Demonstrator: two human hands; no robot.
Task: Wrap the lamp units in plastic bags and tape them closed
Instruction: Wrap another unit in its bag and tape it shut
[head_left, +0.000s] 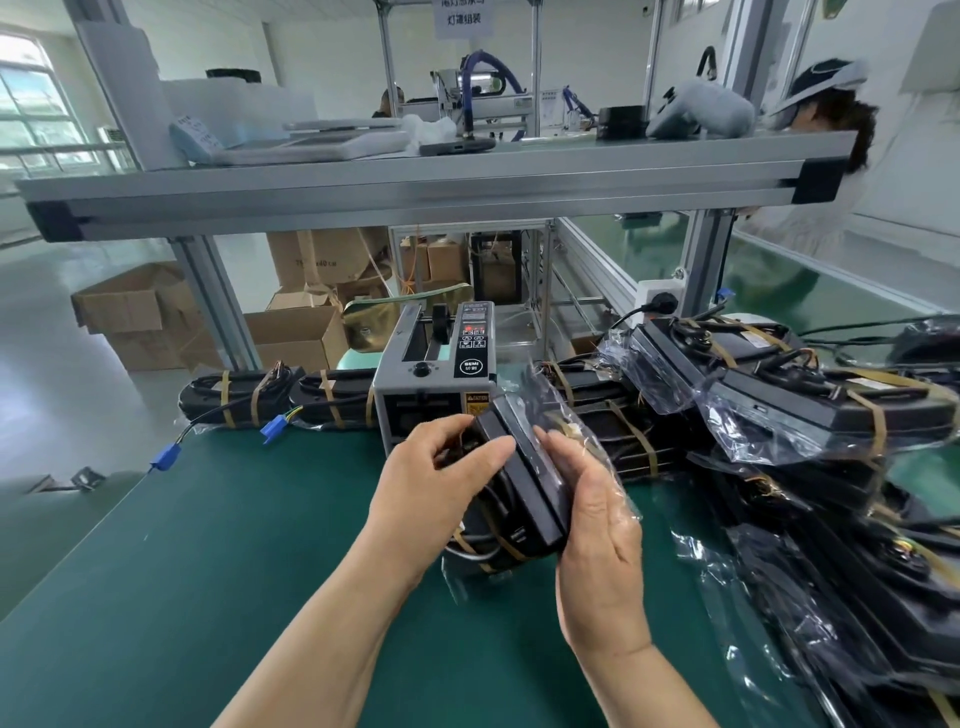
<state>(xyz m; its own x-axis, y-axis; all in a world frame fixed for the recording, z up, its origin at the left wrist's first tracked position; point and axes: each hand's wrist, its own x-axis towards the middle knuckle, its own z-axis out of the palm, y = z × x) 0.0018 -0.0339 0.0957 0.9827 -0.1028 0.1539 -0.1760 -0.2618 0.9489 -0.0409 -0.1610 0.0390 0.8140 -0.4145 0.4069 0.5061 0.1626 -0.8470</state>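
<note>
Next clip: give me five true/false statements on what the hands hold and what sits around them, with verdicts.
1. Both the left hand and the right hand hold one black lamp unit. True.
2. The held unit has no plastic on it. False: a clear plastic bag partly covers it.
3. Bagged lamp units are piled to the right of the hands. True.
4. The tape dispenser stands on the upper shelf. False: it stands on the green mat, just behind the hands.
5. The blue connectors lie on the right-hand pile. False: they lie to the left, near the mat's edge.
</note>
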